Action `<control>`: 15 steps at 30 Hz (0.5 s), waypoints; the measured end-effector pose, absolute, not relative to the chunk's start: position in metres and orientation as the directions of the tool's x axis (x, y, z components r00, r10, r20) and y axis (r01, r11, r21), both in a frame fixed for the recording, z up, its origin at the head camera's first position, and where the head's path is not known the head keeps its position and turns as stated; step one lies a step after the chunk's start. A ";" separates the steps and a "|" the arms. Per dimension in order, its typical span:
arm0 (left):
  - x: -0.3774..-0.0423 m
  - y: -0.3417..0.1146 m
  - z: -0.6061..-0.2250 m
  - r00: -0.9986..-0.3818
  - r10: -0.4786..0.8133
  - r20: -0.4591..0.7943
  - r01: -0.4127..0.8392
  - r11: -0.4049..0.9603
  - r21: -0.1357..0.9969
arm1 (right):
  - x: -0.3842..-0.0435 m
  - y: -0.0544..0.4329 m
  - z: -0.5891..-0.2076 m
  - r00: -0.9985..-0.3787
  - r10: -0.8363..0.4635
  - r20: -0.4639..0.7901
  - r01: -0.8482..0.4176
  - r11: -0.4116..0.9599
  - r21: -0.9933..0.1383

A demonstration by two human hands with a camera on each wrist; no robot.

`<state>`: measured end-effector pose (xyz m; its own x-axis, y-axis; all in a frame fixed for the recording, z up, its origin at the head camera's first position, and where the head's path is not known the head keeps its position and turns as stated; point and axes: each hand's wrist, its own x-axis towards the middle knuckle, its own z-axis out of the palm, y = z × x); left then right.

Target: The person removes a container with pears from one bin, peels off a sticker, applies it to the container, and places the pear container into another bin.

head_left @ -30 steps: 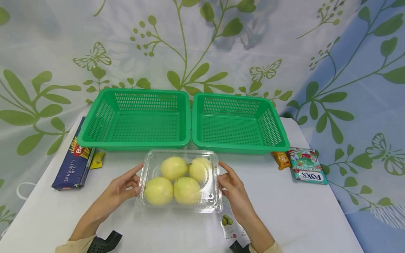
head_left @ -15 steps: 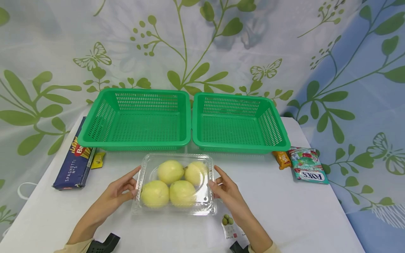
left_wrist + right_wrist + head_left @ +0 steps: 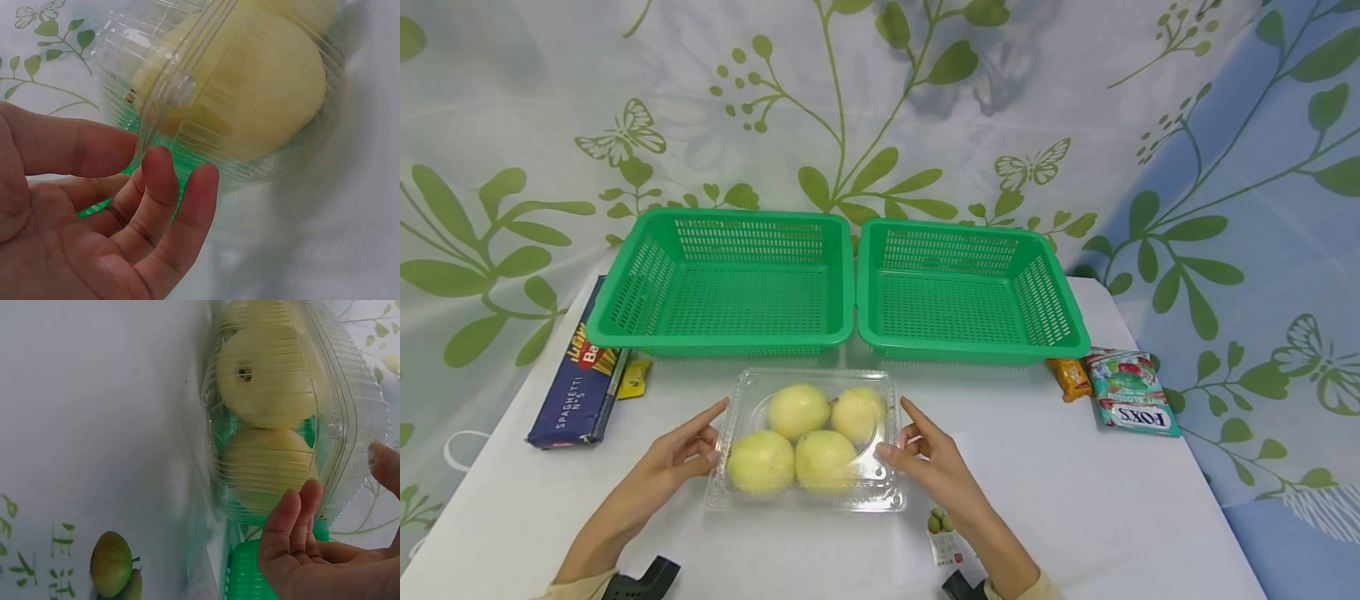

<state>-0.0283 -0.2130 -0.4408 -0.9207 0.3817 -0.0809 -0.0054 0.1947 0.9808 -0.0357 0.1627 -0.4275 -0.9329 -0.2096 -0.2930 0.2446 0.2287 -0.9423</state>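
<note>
A clear plastic clamshell container (image 3: 805, 505) with its lid down holds several round, pale yellow fruits (image 3: 762, 461) and sits low over the white table, in front of the baskets. My left hand (image 3: 672, 462) pinches its left rim, thumb on top and fingertips underneath, as the left wrist view shows beside a fruit (image 3: 250, 81). On the opposite side, my right hand (image 3: 936, 467) holds the right edge, its thumb on the lid. In the right wrist view, the curled fingers (image 3: 287, 519) touch the ribbed side wall of the container (image 3: 340, 425).
Two green baskets (image 3: 722, 343) (image 3: 970, 350) stand side by side behind. At left lie a blue spaghetti pack (image 3: 568, 400) and a small yellow packet (image 3: 634, 379); at right, an orange packet (image 3: 1070, 379) and a Fox's candy bag (image 3: 1131, 392). A printed clear bag (image 3: 943, 546) lies near my right forearm.
The container has moved left and toward me, with both hands following. My right thumb has shifted from the right edge onto the lid.
</note>
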 end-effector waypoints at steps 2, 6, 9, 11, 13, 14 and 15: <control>-0.029 -0.214 -0.442 -0.922 0.379 -0.082 -0.008 0.194 0.981 | -0.036 0.161 -0.427 -0.932 -0.206 -0.298 0.247 0.241 -0.939; -0.029 -0.217 -0.443 -0.918 0.386 -0.094 -0.022 0.188 0.982 | -0.036 0.158 -0.426 -0.933 -0.192 -0.303 0.247 0.271 -0.931; -0.028 -0.219 -0.443 -0.912 0.390 -0.125 -0.050 0.196 0.979 | -0.035 0.158 -0.425 -0.933 -0.190 -0.305 0.245 0.287 -0.926; -0.027 -0.219 -0.441 -0.911 0.378 -0.163 -0.087 0.209 0.974 | -0.034 0.159 -0.425 -0.932 -0.197 -0.304 0.236 0.308 -0.922; -0.026 -0.219 -0.439 -0.913 0.355 -0.204 -0.129 0.222 0.966 | -0.033 0.161 -0.424 -0.929 -0.211 -0.303 0.223 0.333 -0.916; -0.025 -0.218 -0.438 -0.913 0.341 -0.222 -0.149 0.227 0.962 | -0.032 0.162 -0.424 -0.928 -0.217 -0.303 0.216 0.348 -0.912; -0.024 -0.218 -0.437 -0.913 0.331 -0.238 -0.166 0.231 0.959 | -0.030 0.163 -0.424 -0.926 -0.223 -0.304 0.211 0.361 -0.909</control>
